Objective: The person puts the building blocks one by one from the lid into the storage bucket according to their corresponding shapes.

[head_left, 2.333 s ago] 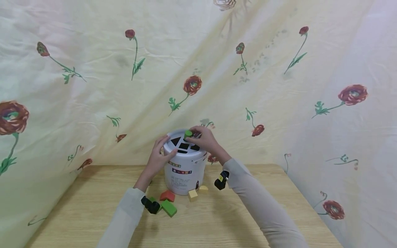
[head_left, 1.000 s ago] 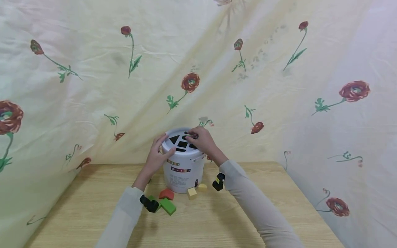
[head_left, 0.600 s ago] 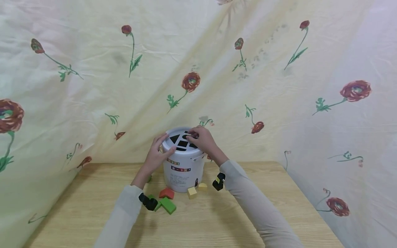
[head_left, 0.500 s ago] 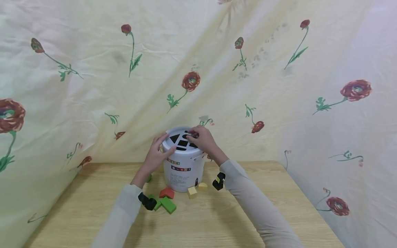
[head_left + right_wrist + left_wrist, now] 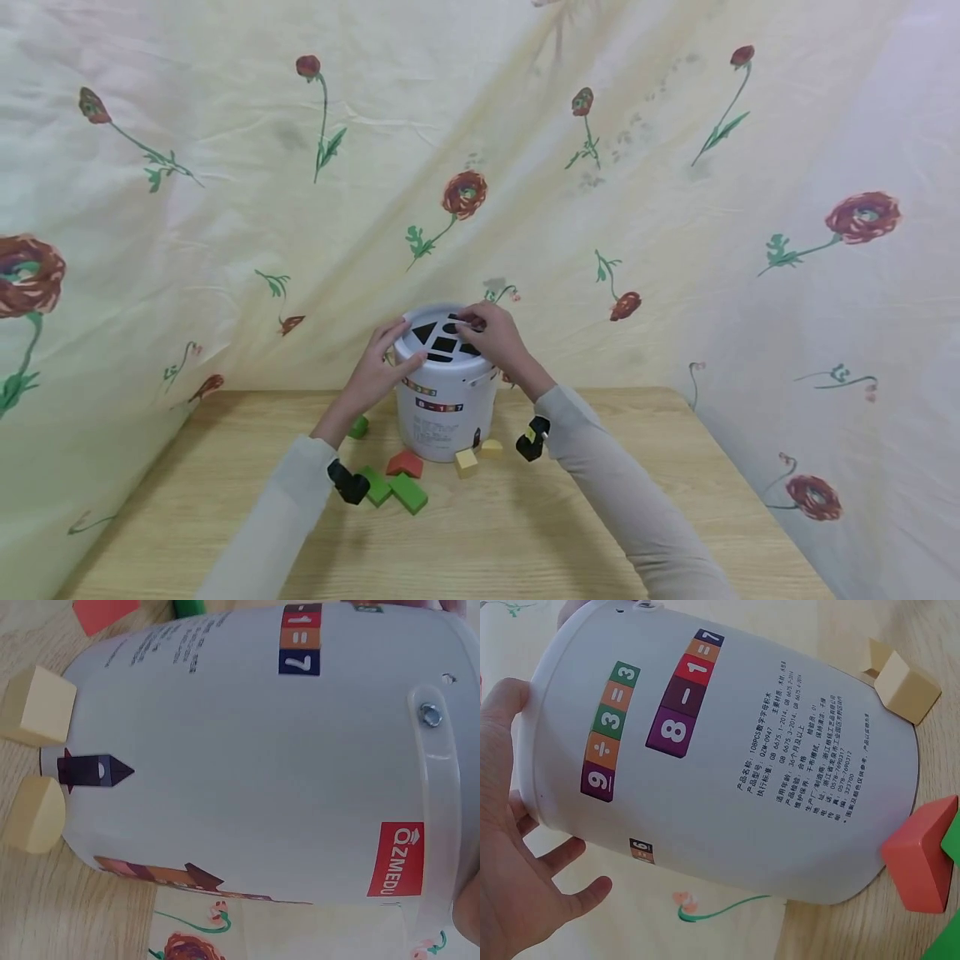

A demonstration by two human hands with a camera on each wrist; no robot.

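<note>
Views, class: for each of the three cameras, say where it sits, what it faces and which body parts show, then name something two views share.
Head: above, facing the white bucket on the table; both hands and sleeves show.
Left wrist: beside the bucket's wall; left hand shows.
Right wrist: facing the bucket's wall; hardly any of the hand shows.
Shared: both wrist views show the bucket and the yellow cube.
</note>
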